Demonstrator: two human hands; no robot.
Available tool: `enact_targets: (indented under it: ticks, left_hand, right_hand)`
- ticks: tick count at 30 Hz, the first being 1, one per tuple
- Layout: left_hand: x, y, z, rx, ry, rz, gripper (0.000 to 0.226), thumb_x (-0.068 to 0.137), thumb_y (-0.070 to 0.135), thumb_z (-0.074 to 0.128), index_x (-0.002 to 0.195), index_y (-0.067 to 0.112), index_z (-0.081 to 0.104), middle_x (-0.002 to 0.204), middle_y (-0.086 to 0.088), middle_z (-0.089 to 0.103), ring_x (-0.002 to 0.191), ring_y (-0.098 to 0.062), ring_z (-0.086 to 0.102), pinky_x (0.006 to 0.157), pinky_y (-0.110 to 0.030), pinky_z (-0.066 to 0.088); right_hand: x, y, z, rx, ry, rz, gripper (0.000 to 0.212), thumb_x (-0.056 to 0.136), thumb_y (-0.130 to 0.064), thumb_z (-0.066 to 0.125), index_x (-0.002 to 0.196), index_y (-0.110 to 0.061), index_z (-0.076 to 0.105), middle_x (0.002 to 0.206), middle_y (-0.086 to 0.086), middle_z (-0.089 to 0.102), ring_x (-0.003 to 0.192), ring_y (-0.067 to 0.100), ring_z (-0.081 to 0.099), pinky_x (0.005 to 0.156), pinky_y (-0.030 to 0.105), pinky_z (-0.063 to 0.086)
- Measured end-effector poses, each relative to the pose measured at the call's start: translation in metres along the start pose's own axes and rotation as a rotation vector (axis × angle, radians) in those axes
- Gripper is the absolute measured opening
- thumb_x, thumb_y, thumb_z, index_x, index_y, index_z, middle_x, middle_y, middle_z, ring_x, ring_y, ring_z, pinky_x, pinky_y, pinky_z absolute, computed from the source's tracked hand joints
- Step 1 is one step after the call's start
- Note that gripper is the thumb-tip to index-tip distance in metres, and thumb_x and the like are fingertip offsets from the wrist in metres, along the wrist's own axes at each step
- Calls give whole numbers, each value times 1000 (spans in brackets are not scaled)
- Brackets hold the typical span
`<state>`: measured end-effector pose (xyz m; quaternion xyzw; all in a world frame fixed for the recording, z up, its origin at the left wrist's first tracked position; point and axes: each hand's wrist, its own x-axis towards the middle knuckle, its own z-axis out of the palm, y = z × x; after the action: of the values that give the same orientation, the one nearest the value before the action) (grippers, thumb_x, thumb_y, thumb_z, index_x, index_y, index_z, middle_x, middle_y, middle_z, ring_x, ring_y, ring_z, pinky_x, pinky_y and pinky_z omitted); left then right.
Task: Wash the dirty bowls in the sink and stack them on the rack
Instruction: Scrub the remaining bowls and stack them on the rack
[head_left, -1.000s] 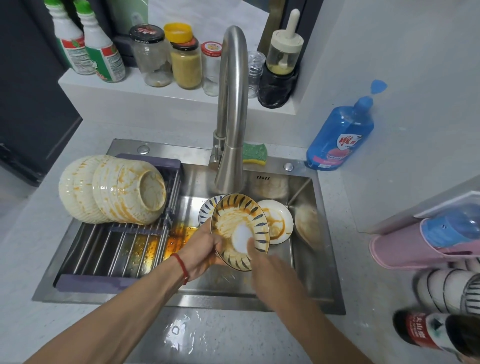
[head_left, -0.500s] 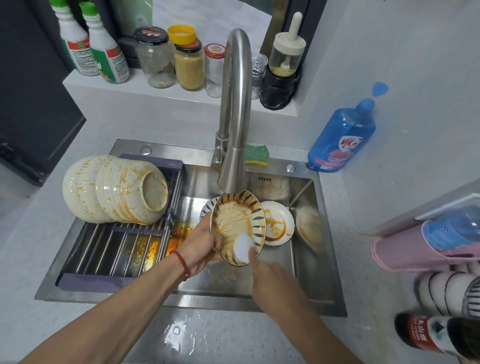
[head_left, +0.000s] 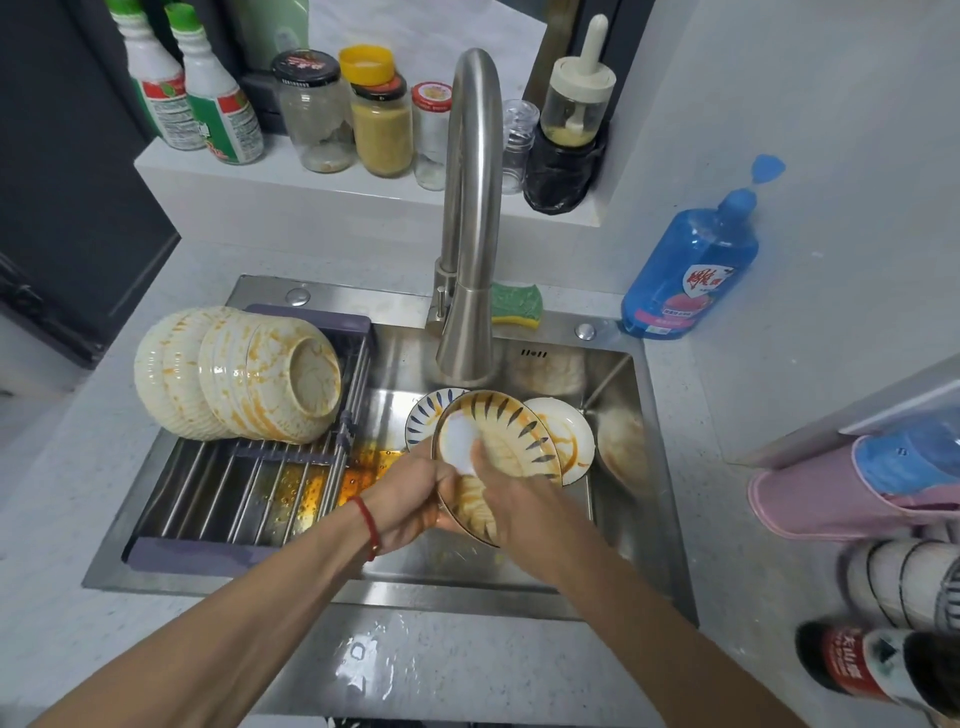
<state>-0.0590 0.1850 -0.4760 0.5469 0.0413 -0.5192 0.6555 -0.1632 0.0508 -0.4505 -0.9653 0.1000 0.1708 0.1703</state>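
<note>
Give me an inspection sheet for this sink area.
Surface: counter with water pooled at the front edge.
Job's things: striped bowl held under the faucet; stained plate in the sink; stained bowls stacked on the rack.
Clutter: soap bottle, sponge, jars.
Grip: left hand holds the bowl; right hand rubs inside.
Cables: nothing seen.
Surroundings: dark cabinet.

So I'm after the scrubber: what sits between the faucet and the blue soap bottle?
In the head view, a green-and-yellow sponge lies on the sink's back ledge between the faucet and the blue soap bottle.
</note>
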Motion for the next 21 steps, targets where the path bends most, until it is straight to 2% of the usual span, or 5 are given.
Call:
enact_targets:
  ticks: [5,9,14,18,21]
  left_hand:
    - [-1,4,5,68,-61,1,61,68,-21,39,117,7,61,80,-5,69,68,-23,68,49,-36,58]
    - [0,4,2,6,-81,-67,51,68,-12,39,111,-1,64,87,-15,66,70,-30,67,55,-42,61]
    - [4,2,2,-128,-17,-99,60,59,16,58,116,-2,63,104,-19,64,91,-36,63,69,-47,58]
    - [5,-1,0,-87,130,-60,29,84,6,46,112,3,53,105,-20,65,83,-36,66,55,-41,60]
    - [8,3,3,-50,175,-3,38,88,-6,37,120,6,53,88,-9,74,67,-27,70,51,-40,61]
  right_hand:
    - [1,28,-16,-89,31,147,72,102,-13,44,162,-28,8,107,7,70,90,30,66,65,37,40]
    - [-14,14,-13,-33,-63,-51,62,109,-28,38,161,-39,5,110,7,69,94,31,64,69,37,43]
    - [-20,13,-8,-79,-109,-48,73,105,-20,46,161,-36,2,101,4,67,81,25,57,65,36,38]
    - [-36,23,-7,-71,-139,-73,70,106,-22,46,160,-39,4,101,2,65,82,21,60,67,36,50]
    - [-34,34,-11,-198,-89,31,68,107,-24,41,162,-33,2,90,3,54,74,21,54,63,34,43]
